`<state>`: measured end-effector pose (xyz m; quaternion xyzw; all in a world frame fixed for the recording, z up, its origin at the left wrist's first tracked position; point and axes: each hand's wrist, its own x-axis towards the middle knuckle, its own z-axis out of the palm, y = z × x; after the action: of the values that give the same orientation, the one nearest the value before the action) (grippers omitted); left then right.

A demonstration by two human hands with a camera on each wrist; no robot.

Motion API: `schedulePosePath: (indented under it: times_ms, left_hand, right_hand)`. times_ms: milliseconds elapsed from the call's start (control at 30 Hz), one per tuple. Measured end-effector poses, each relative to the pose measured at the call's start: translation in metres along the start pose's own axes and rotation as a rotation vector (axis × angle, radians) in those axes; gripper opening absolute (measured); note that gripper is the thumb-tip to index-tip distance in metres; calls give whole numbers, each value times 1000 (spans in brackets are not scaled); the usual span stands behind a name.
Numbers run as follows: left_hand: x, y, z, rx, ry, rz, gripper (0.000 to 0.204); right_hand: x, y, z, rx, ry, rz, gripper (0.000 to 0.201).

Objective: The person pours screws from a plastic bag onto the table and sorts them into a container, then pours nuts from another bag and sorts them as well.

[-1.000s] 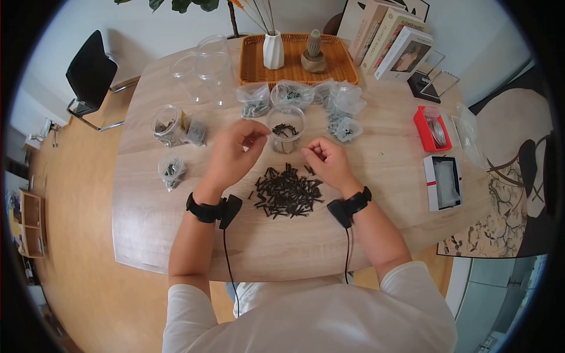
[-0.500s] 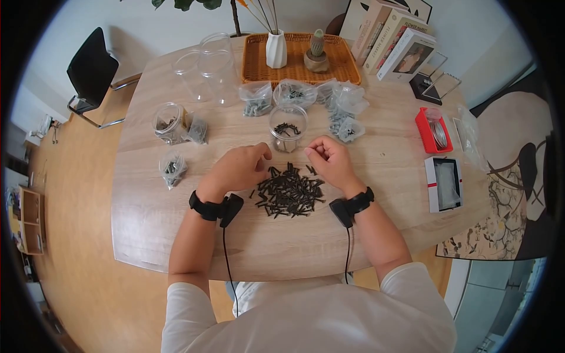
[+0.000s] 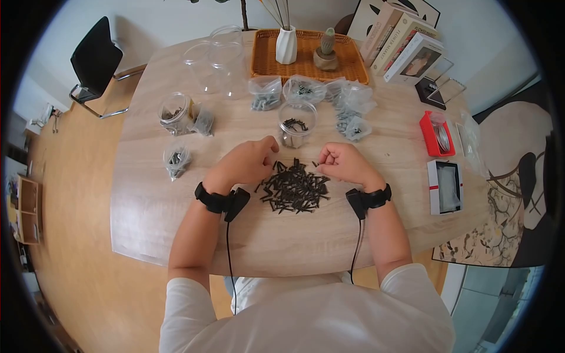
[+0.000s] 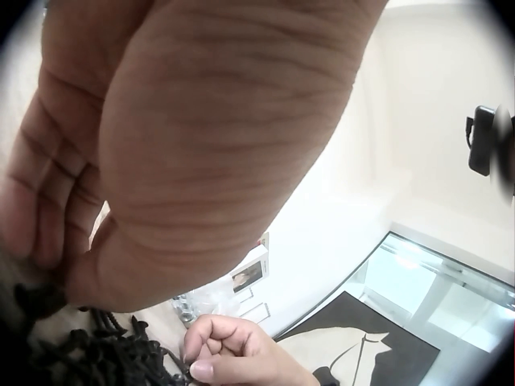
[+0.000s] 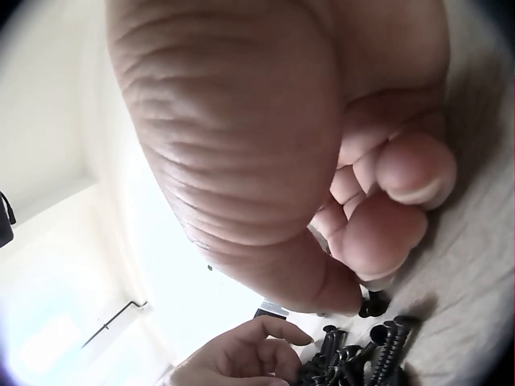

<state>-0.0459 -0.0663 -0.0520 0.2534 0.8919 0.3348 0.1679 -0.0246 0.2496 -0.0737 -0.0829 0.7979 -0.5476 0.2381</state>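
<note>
- Three standing books have writing on them. Some big letters on the cream one look like "FLOWER", but the rest is too small to read.
- The table is pale wood with rounded edges.
- A heap of black metal screws lies on it, between the two wrists.
- Just behind the heap is a clear round open jar with black screws inside.
- The left hand is bent down at the heap's left side. I cannot tell if its fingers hold a screw.
- The right hand has curled fingers and pinches one small black screw by the heap's right side.
- Clear plastic bags of small bits sit behind the jar, near a brown woven tray.
- A red plastic box is on the right.
- The room has a black chair, a yellow-brown floor and pale walls.
</note>
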Motion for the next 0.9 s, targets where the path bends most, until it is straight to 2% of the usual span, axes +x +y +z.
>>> schedulePosePath:
  times_ms: [133,433,500,633,700,733,800,833,900]
  left_hand:
    - [-1,3,-1,8,6,28,35]
    - [-1,-6,4,49,31,73,39]
    - [-2,-10,7,176,94,53,41]
    - [-5,2,-1,165,58,-12,41]
    - [-6,4,-2,96,30,-41,43]
    - [-6,3,-1,94,30,-45,43]
    - [-4,-1,2,138,49,-12,46]
    - [-4,0,2,139,45,-7,46]
    - [-3,1,-1,102,18,-55,49]
  right_hand:
    - [-1,4,-1,3,-19,17,14]
    - [-1,7,3,-177,42,-120,9]
    - [-1,5,4,-218,44,-91,9]
    - [0,3,4,-175,42,-114,9]
    - [-5,-19,7,-103,241,-121,11]
    - [-4,-27,9,-102,237,-120,11]
    - [-2,-43,12,23,478,-420,12]
    - [-2,-56,14,23,484,-418,12]
    - [1,-81,16,5,520,-576,12]
